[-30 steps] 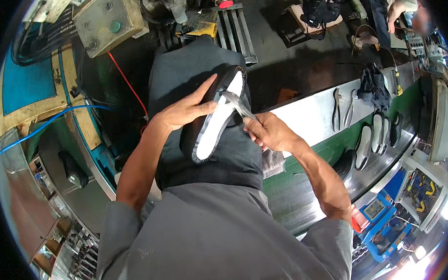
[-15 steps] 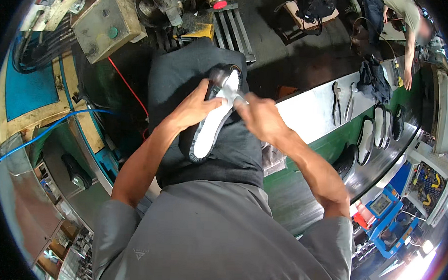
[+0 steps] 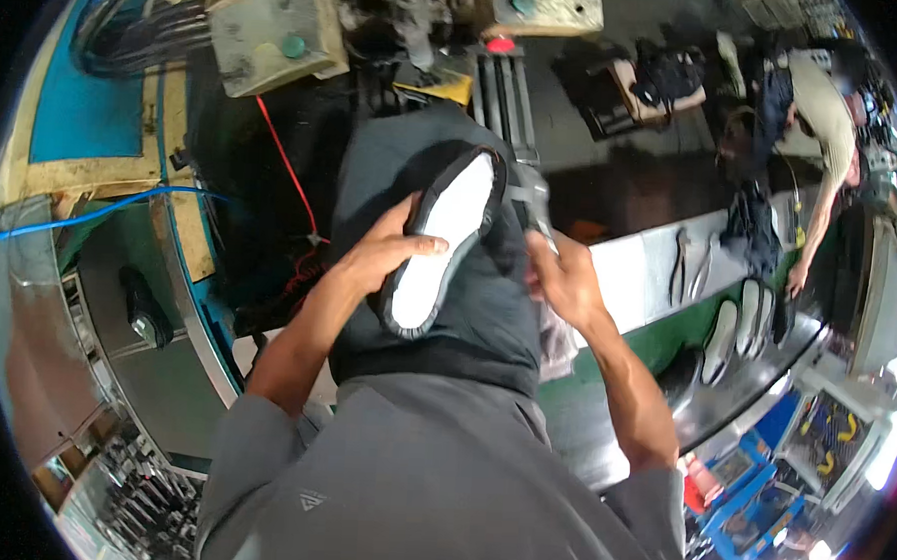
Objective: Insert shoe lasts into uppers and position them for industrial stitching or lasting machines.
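A black shoe upper (image 3: 444, 242) lies sole side up across my thighs, its white bottom facing me and its dark edge folded in around it. My left hand (image 3: 387, 250) is closed on its left side, thumb pressed on the white bottom. To the right of the shoe, and apart from it, my right hand (image 3: 564, 275) is closed around a blurred grey tool (image 3: 534, 199) that looks like a hammer. The tool's upper end points away from me, beside my right knee. My right fingers partly hide its handle.
On the bench at right lie pliers (image 3: 680, 267), several white-bottomed shoes (image 3: 721, 340) and a dark cloth (image 3: 751, 228). Another person's arm (image 3: 825, 211) reaches over the bench's far end. Machine boxes (image 3: 279, 37) stand ahead at left; a blue hose (image 3: 111, 223) crosses the left side.
My right hand and the grey tool have moved right, off the shoe. My left hand still holds the shoe, now more fully exposed. The other person's hand has come down near the bench shoes.
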`<state>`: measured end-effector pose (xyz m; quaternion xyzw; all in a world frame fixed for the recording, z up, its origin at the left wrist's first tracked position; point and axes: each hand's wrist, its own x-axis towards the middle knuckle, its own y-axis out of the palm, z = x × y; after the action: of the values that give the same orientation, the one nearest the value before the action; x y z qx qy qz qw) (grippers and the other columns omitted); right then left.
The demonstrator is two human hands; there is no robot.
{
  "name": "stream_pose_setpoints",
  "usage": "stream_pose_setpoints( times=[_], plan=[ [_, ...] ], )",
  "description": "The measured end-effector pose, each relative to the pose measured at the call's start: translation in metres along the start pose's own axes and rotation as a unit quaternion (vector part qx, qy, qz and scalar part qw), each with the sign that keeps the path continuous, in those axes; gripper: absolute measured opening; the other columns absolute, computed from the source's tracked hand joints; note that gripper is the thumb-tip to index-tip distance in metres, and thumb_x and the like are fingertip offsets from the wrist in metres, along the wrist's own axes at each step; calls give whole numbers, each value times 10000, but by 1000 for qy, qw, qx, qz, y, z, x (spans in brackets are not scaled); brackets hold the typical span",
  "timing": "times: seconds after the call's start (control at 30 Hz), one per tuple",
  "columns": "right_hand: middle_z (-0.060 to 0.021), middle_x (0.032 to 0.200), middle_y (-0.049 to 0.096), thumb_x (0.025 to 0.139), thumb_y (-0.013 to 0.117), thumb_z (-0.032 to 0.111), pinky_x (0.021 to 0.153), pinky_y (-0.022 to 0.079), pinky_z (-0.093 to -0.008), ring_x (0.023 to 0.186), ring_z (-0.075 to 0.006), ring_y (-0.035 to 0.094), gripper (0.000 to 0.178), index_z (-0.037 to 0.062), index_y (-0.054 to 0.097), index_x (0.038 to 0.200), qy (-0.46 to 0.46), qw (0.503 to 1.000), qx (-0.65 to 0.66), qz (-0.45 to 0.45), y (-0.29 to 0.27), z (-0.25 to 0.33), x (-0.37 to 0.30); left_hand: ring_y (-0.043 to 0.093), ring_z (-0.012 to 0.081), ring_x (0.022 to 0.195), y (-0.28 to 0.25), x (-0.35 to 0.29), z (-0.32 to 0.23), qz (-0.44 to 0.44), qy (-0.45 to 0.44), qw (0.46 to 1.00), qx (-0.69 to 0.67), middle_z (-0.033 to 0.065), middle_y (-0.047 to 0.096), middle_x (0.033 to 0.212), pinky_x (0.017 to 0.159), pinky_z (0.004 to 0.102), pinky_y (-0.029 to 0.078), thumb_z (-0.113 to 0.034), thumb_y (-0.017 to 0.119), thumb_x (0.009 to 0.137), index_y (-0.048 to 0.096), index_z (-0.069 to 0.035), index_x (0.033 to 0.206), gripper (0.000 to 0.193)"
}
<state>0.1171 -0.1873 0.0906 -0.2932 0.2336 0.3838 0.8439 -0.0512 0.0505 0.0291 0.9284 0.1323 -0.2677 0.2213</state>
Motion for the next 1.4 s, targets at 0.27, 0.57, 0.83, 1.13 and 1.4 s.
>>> stream_pose_setpoints(
  times=[0.27, 0.57, 0.83, 1.13, 1.4],
  plan=[
    [-90, 778, 675, 1131, 579, 436, 554, 560, -316, 598, -178, 644, 466, 3, 671, 986, 73, 965, 206, -147, -20, -123, 6, 688, 239, 1166, -90, -124, -35, -272, -5, 953, -132, 128, 697, 1356, 1018, 395, 554, -157, 820, 891, 495, -20, 1605, 797],
    [-78, 730, 628, 1144, 577, 448, 506, 537, -362, 555, -214, 625, 438, 21, 611, 1054, 118, 949, 256, -142, -45, -175, 30, 526, 473, 1460, -392, -267, 27, -616, -286, 594, 432, 297, 546, 1564, 1164, 630, 445, -280, 907, 816, 330, -74, 1702, 1077],
    [-75, 729, 623, 1154, 553, 421, 532, 549, -379, 565, -217, 622, 425, 13, 616, 1055, 111, 954, 231, -152, -46, -174, 35, 84, 484, 1686, -443, -270, 77, -377, -445, 458, 671, 207, 142, 1831, 1278, 786, 150, -334, 704, 997, 258, -78, 1741, 905],
    [-65, 698, 554, 1092, 615, 469, 481, 492, -381, 507, -206, 526, 467, 3, 583, 1098, 182, 929, 213, -241, -87, -258, 25, 408, 427, 1570, -456, -258, 45, -446, -326, 463, 693, 218, 496, 1648, 1221, 712, 331, -230, 708, 933, 603, -40, 1494, 601],
    [-165, 896, 785, 921, 821, 435, 631, 605, -463, 716, -304, 720, 527, -60, 763, 1092, 152, 854, -230, -441, -87, -391, -19, 602, 441, 1349, -228, -67, 6, -373, 243, 648, 618, 254, 653, 1421, 1162, 521, 489, -14, 653, 885, 673, 8, 1377, 493]
  ],
)
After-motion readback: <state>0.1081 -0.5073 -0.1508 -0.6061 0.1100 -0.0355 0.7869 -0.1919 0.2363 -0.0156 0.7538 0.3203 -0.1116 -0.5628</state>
